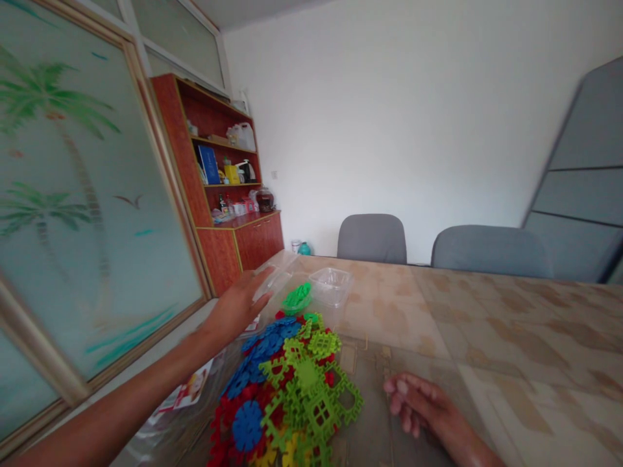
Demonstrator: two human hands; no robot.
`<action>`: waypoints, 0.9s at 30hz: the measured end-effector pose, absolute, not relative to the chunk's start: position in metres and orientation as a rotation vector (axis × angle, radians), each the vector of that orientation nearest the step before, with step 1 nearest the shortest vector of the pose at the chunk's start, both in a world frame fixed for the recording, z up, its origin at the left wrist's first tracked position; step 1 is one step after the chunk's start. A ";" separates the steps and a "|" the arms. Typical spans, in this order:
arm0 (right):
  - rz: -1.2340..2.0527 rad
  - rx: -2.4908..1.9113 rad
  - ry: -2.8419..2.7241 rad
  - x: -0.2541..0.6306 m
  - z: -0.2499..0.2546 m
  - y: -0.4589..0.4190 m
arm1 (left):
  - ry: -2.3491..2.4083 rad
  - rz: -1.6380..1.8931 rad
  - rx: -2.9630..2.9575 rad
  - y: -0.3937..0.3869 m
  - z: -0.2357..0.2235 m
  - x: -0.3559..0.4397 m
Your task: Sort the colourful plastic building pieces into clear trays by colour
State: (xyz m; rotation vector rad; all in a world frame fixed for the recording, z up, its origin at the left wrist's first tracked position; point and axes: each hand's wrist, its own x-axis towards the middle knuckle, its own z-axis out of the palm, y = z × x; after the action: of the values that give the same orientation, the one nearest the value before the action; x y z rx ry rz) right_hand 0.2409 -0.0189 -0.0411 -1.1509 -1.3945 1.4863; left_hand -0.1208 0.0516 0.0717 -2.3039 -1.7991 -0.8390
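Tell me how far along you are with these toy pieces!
Done so far: some green pieces lie in a see-through box. In hand: the left hand touches that box, and the right hand holds nothing. Left: a big colorful heap of pieces lies on the table.
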 end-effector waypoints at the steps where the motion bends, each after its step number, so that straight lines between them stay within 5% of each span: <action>1: 1.483 -1.150 -1.405 0.241 -0.041 -0.019 | -1.788 -0.910 -2.305 0.039 0.073 -0.124; 8: 1.489 -1.177 -1.419 0.241 -0.043 -0.017 | -2.323 -1.597 -2.349 -0.059 0.074 -0.126; 18: 1.489 -1.107 -1.296 0.232 -0.026 -0.026 | -2.476 -1.926 -2.528 -0.072 0.075 -0.083; 23: 1.550 -1.031 -1.359 0.215 -0.023 -0.024 | -2.420 -1.816 -3.042 -0.069 0.044 -0.067; 27: 1.550 -1.090 -1.485 0.206 -0.028 -0.009 | -2.096 -1.220 -3.167 -0.029 0.058 -0.083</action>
State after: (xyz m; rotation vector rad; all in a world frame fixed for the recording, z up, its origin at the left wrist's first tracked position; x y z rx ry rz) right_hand 0.2056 -0.0086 -0.0279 -1.0898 -1.4849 1.5498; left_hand -0.0832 -0.0290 0.0581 -3.1666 -2.0955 -1.2200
